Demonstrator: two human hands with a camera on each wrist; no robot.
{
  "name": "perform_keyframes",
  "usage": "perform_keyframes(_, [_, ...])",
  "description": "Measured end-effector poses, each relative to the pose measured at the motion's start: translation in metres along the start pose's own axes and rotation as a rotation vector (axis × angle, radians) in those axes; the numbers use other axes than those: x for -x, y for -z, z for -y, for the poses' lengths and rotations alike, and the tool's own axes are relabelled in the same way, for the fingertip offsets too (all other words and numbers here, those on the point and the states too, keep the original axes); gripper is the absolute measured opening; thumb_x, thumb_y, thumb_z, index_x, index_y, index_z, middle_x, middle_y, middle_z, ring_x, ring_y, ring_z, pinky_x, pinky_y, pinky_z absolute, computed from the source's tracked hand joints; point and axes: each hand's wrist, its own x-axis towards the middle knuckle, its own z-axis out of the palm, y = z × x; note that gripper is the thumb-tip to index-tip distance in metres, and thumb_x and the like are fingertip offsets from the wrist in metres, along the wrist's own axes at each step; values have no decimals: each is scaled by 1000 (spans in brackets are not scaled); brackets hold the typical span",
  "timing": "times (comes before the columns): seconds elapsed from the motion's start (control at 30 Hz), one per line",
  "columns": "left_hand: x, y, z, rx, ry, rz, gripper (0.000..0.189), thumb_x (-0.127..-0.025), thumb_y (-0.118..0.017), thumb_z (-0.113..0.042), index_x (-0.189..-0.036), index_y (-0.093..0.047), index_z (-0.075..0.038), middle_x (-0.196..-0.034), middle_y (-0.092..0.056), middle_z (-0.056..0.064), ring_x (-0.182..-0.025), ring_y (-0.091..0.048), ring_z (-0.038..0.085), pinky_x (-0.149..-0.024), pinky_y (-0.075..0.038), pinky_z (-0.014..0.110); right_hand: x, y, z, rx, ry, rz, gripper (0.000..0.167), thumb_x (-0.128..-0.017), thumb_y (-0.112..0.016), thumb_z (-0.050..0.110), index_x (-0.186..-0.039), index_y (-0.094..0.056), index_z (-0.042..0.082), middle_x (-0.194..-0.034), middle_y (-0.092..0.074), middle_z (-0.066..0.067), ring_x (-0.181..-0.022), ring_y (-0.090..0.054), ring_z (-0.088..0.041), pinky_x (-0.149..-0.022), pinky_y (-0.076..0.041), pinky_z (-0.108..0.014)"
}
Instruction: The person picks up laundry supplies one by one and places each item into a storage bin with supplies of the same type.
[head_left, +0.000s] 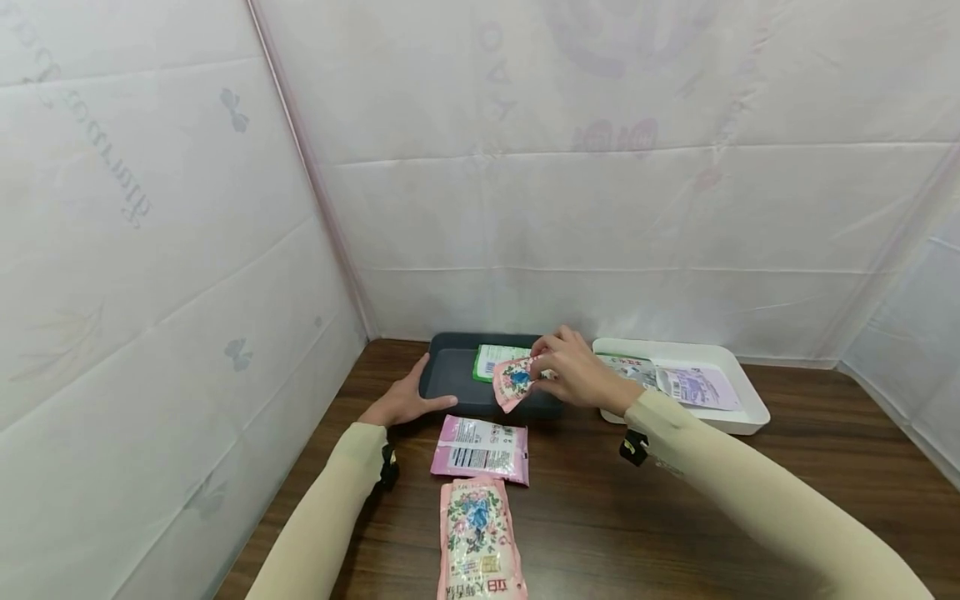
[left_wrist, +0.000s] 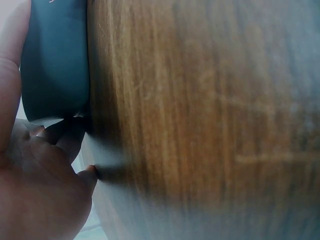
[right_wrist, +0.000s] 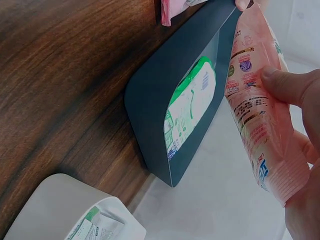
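My right hand (head_left: 577, 371) pinches a pink floral packet (head_left: 513, 385) above the dark grey tray (head_left: 450, 371). In the right wrist view, the packet's printed back (right_wrist: 255, 107) faces the camera, with the thumb pressed on it. A green-and-white packet (right_wrist: 192, 102) lies inside the tray. At the tray's left end my left hand (head_left: 405, 402) holds the corner, its thumb along the front wall and its fingers along the side. The left wrist view shows the tray wall (left_wrist: 55, 60) between thumb and fingers; some fingertips are hidden.
A pink-purple packet (head_left: 480, 448) lies in front of the dark tray, and a larger pink floral packet (head_left: 480, 537) lies nearer. On the right stands a white tray (head_left: 753, 408) with a purple packet (head_left: 701, 387) and a green-and-grey one. White sheeting walls the wooden table (head_left: 600, 517).
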Motion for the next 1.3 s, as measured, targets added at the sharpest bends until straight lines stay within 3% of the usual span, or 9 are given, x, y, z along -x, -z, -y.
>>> perform_keyframes(0.63, [-1,0,-1,-2,10,4,122,-84,-73,-68,-167,1,-16,-169,-14,23,-151,-24,48,-117,-28,64,-18,-12,-7,-12,-25,39,5,-90,-83,25,-88,-80,23,-116,-67,-8,-101,-48,-28,-97,-37,-56])
perform_keyframes(1.3, [0,-1,-1,5,5,0,122,-84,-74,-67,-167,1,-17,-169,-14,23,-151,-23,47,-118,-27,64,-31,-31,-17,32,-55,49,8,-89,-83,33,-89,-81,24,-116,-67,-6,-98,-48,-27,-90,-38,-49])
